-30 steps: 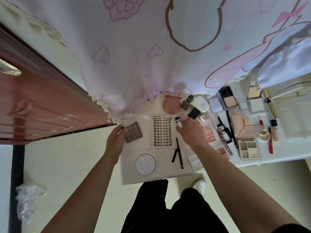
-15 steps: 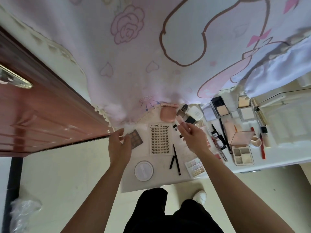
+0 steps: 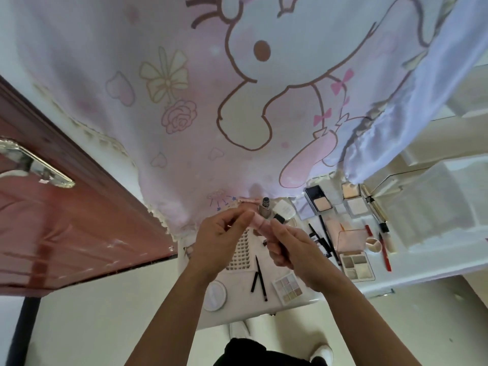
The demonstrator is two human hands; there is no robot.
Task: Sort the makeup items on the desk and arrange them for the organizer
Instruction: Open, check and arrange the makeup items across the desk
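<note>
Looking down through the head camera, I see both hands raised above the desk (image 3: 412, 270) with a pink tube (image 3: 260, 224) held between them. The right hand (image 3: 295, 249) curls its fingers round the near part of the barrel, and the left hand (image 3: 219, 241) pinches the far end between thumb and fingertips. I judge the tube light and stiff, a smooth plastic shell that could slide in a loose grip. I would hold it mid-barrel with one hand and leave the capped end free. Whether the cap is being turned or only steadied, I cannot tell. Below the hands lie a lash tray (image 3: 239, 256), two black pencils (image 3: 258, 278), a small pastel palette (image 3: 287, 286) and a round white compact (image 3: 215, 295). They sit close together, so setting the tube down needs a gap picked beforehand; being round, it will probably roll if laid on its side.
</note>
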